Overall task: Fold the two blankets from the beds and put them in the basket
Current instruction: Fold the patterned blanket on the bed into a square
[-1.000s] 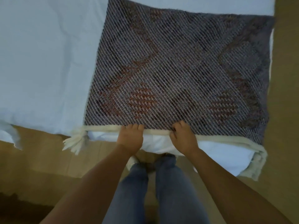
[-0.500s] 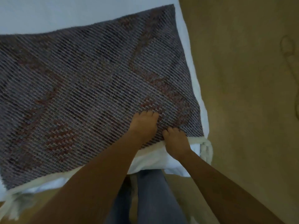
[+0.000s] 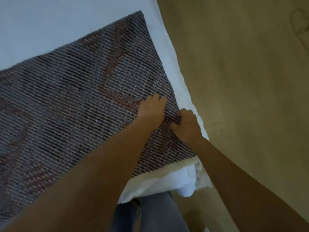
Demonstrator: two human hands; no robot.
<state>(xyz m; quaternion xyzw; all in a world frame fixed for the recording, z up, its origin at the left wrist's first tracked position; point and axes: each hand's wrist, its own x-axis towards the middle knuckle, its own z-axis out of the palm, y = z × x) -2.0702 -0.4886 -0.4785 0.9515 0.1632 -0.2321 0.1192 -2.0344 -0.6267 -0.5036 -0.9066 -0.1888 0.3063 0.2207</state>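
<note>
A grey woven blanket (image 3: 70, 104) with reddish diamond patterns and a cream fringed edge lies folded flat on the white bed (image 3: 50, 27). My left hand (image 3: 151, 111) rests palm-down on the blanket near its right edge, fingers together. My right hand (image 3: 186, 124) sits just beside it at the blanket's right edge, fingers curled into the fabric and pinching it. A cream tassel (image 3: 201, 178) hangs off the blanket's near right corner. No basket or second blanket is in view.
The bed's right edge and near corner (image 3: 187, 188) border a tan floor (image 3: 242, 97) on the right. My legs in blue jeans (image 3: 155, 213) stand against the bed's near side. A thin cord (image 3: 301, 27) lies on the floor at the far right.
Both hands have moved from the blanket's near fringed edge to its right side, further up that edge. My view has swung right. The right hand now grips the fabric there.
</note>
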